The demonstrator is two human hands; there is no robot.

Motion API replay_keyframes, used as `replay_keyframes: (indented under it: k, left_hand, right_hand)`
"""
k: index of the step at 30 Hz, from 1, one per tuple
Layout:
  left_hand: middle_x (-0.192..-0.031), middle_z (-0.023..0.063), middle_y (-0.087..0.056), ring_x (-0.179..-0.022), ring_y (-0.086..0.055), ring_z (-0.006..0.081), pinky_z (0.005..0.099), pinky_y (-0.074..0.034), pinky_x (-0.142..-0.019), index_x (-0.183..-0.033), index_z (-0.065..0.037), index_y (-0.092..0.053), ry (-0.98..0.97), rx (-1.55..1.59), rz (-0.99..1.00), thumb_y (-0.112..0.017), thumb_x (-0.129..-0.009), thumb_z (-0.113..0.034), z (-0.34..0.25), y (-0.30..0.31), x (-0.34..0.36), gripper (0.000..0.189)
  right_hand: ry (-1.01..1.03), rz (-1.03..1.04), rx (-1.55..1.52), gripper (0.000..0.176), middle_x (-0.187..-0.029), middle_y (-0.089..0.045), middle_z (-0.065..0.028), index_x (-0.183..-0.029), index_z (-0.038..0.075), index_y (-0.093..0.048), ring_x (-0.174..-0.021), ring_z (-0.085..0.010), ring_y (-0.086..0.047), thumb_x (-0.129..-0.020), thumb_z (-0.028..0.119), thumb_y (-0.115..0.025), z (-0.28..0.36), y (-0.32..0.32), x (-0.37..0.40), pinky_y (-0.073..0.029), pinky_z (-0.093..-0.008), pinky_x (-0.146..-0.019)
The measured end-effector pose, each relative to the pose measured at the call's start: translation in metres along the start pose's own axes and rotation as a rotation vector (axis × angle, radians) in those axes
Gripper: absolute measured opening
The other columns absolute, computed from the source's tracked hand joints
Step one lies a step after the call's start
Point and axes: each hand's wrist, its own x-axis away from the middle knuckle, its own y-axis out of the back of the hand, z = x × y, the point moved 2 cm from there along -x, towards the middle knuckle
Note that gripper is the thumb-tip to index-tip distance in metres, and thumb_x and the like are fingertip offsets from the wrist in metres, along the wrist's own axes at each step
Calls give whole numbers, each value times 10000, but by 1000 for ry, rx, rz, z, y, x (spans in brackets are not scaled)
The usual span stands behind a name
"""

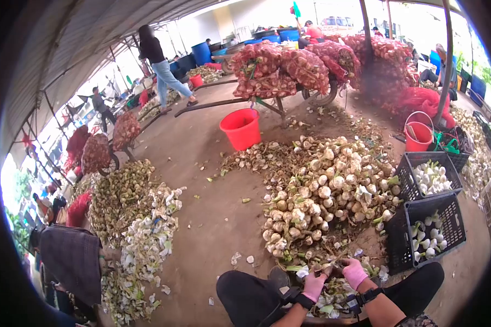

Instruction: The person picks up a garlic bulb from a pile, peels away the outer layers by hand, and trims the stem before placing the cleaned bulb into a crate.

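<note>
Beside rounded, papery garlic bulbs (324,192) — pink-gloved left hand (313,284) and right hand (354,273) close together — grip of each unclear

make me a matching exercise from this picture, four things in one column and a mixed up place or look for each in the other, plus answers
1. Right hand
2. Nearer black crate
3. Central garlic heap
4. Central mesh sacks

A. Loaded on a wheeled cart
B. Holding white bulbs
C. In a pink glove
D. Loose on the ground

Pairs: 1-C, 2-B, 3-D, 4-A
</note>
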Motion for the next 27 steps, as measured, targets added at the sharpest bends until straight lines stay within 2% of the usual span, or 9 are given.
replay_keyframes:
  k: [4,6,9,12,14,16,17,23,27]
  left_hand:
    - [-1008,66,-617,-883,-574,128,262,-462,-782,-1105,27,-548,55,134,31,-556,-909,-178,-25,-3,7,284]
    - [-988,59,-621,-862,-583,140,276,-476,-771,-1102,13,-555,49,66,-10,-457,-956,-260,-2,3,-5,325]
    - [-998,86,-636,-885,-611,190,318,-489,-799,-1101,-16,-565,353,301,-89,-298,-981,-394,3,11,-7,479]
    - [-1021,94,-637,-908,-614,214,318,-484,-818,-1104,-27,-568,474,530,-36,-308,-975,-407,-50,-7,12,478]
    - [-1036,95,-633,-905,-614,219,321,-481,-835,-1116,-28,-558,436,629,20,-372,-970,-357,-2,3,-2,405]
    - [-1061,92,-624,-932,-608,201,311,-480,-837,-1149,-19,-528,-67,127,40,-462,-955,-253,-17,1,6,311]
    - [-1096,91,-605,-962,-595,176,297,-478,-836,-1186,-17,-490,265,619,40,-515,-934,-150,-8,1,-3,286]
    - [-1111,62,-578,-991,-547,122,254,-444,-874,-1275,-16,-429,-28,191,94,-507,-936,-109,-39,-11,13,360]
    - [-1103,51,-574,-997,-530,107,241,-430,-880,-1281,-4,-426,-76,117,122,-568,-870,-33,-59,-17,18,436]
  right_hand:
    - [16,-100,6,222,-909,-661,-112,-991,-88,-620,-802,-177,-627,-775,-50,-589,42,-16,28,-512,-281,-733]
    - [68,-61,333,243,-897,-667,-96,-986,-84,-623,-785,-148,-616,-751,-26,-644,56,-20,37,-504,-279,-725]
    - [163,90,263,275,-907,-669,-85,-1002,-69,-626,-791,-119,-601,-732,-33,-657,17,-21,22,-494,-277,-741]
    - [169,173,244,271,-913,-668,-79,-1019,-59,-626,-819,-114,-597,-754,-14,-662,42,-29,37,-485,-268,-766]
    - [122,68,-1,268,-907,-666,-78,-1026,-52,-624,-815,-116,-601,-773,25,-674,53,-30,40,-482,-249,-759]
    - [197,-41,241,265,-880,-658,-72,-1011,-50,-623,-777,-118,-606,-783,67,-689,58,-28,40,-490,-244,-705]
    - [147,-83,147,271,-879,-660,-77,-997,-48,-624,-761,-128,-604,-770,76,-705,60,-28,40,-491,-259,-698]
    - [-85,-136,-186,236,-840,-638,-60,-1005,-33,-584,-717,-139,-619,-835,115,-657,26,-12,20,-508,-261,-597]
    - [87,-125,-121,205,-829,-639,-57,-970,-30,-602,-707,-142,-615,-832,110,-659,-9,3,2,-506,-263,-603]
